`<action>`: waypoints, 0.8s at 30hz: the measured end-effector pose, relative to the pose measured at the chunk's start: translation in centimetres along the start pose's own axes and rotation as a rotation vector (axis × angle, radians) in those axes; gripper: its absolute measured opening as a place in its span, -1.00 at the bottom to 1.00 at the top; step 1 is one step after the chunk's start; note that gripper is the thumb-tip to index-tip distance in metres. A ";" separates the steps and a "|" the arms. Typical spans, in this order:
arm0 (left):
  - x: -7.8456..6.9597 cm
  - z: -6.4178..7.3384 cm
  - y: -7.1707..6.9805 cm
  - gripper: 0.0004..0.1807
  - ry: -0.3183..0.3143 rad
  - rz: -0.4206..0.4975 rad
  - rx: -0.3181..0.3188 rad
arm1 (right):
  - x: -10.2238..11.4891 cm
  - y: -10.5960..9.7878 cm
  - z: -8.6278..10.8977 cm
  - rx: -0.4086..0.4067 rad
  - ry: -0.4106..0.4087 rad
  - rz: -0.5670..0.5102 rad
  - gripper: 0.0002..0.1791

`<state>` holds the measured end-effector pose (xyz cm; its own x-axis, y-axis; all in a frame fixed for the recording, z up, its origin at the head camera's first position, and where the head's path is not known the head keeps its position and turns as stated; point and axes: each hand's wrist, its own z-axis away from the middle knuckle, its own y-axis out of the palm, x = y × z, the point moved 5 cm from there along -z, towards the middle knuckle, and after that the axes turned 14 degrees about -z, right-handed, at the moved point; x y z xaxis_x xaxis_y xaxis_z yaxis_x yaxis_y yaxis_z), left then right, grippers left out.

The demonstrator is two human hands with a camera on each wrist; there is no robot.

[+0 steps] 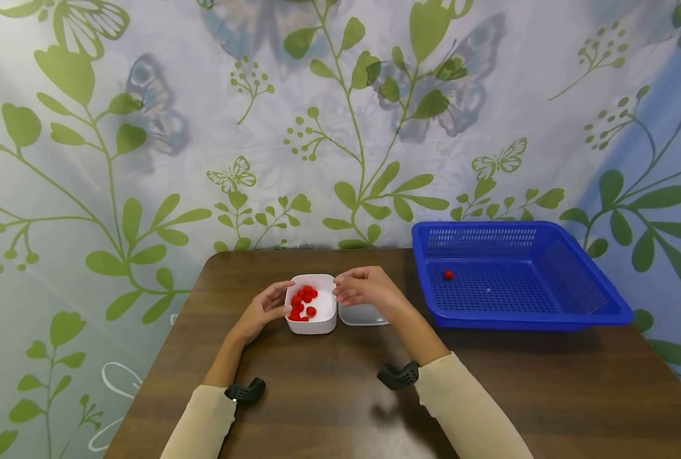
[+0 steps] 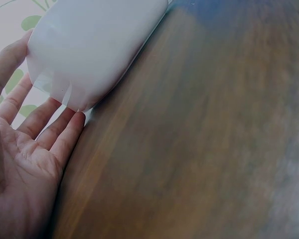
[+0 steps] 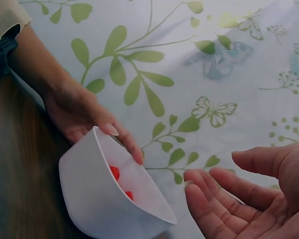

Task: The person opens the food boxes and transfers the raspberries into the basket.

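Observation:
A white square-cornered container [image 1: 320, 326] stands on the table with several small red balls [image 1: 311, 311] inside, mostly toward its left; their exact kind is unclear. My left hand [image 1: 262, 312] holds the container's left side, with the fingers along its wall and the thumb at the near part. In the left wrist view, the fingertips of that hand [image 2: 32, 144] touch the white wall. My right hand [image 1: 369, 290] hovers by the right rim, fingers loosely bent. Nothing shows between the thumb and fingers of this hand [image 3: 249, 194] in the right wrist view.
A translucent lid or shallow box [image 1: 363, 314] lies right of the container, partly under my right hand. Farther right stands a blue perforated basket [image 1: 532, 321] with one red ball [image 1: 448, 275] in it. A patterned cloth [image 1: 294, 146] hangs behind the brown table [image 1: 317, 389].

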<state>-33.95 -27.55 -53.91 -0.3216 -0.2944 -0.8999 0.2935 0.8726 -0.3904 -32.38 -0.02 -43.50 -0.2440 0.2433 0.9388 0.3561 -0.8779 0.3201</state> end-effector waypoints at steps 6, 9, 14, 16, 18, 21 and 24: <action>0.1 0.0 -0.1 -0.40 0.004 0.006 -0.002 | -1.5 0.8 -1.0 -0.014 0.008 -0.001 -0.66; 0.1 -0.1 0.0 -0.40 0.008 0.002 0.002 | -2.0 1.0 -1.4 -0.024 0.013 -0.015 -0.65; 0.1 -0.2 0.0 -0.40 0.005 0.009 0.004 | -2.5 1.5 -1.9 -0.032 0.004 0.013 -0.64; 0.0 -0.2 0.0 -0.40 0.010 0.014 0.006 | -2.5 1.7 -2.2 -0.029 -0.004 0.020 -0.63; 0.0 -0.3 0.0 -0.40 0.017 0.016 0.008 | -2.6 2.0 -2.5 -0.024 -0.018 0.026 -0.64; 0.0 -0.4 0.1 -0.39 0.027 0.010 0.007 | -2.9 2.3 -3.0 -0.023 -0.027 0.031 -0.67; 0.1 -0.3 0.1 -0.39 0.024 0.015 0.007 | -3.4 2.7 -3.5 -0.023 -0.028 0.062 -0.69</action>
<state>-34.20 -27.36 -54.00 -0.3384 -0.2716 -0.9010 0.3051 0.8741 -0.3780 -33.70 -4.69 -46.26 -0.1966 0.1992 0.9600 0.3492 -0.9007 0.2584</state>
